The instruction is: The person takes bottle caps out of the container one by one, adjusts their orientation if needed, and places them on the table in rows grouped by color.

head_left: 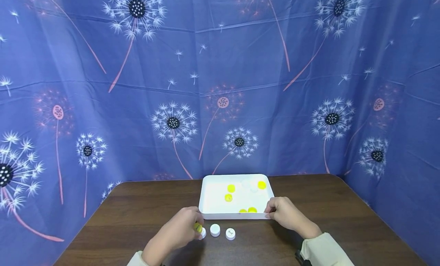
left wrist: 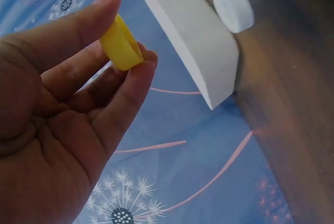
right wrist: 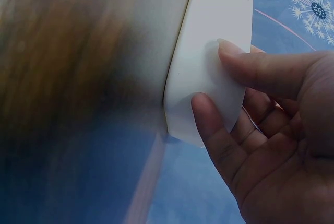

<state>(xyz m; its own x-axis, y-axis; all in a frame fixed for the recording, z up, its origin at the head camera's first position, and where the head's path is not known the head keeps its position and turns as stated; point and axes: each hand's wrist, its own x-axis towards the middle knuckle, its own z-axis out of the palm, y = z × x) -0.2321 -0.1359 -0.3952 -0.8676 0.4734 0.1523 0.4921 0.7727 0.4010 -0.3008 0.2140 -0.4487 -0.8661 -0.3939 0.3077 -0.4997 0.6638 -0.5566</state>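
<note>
My left hand (head_left: pixel 183 226) pinches a yellow bottle cap (left wrist: pixel 121 45) between thumb and fingertips, above the table just in front of the white tray (head_left: pixel 237 216). In the left wrist view the cap is tilted on its side, its hollow partly showing. My right hand (head_left: pixel 287 214) holds the tray's near right corner, thumb against the outer wall (right wrist: pixel 209 72) and some fingers behind the rim. Three white bottle caps stand in front of the tray: one (head_left: pixel 203 232) partly hidden by my left hand, another (head_left: pixel 215 230) beside it, and a third with a dark mark (head_left: pixel 230 234).
Inside the tray lie several yellow caps, among them one at the back right (head_left: pixel 262 185) and one along the near wall (head_left: pixel 252 210), plus faint white ones (head_left: pixel 254 189). The brown wooden table (head_left: pixel 154 197) ends at a blue dandelion-print cloth (head_left: pixel 275 124) hanging behind it.
</note>
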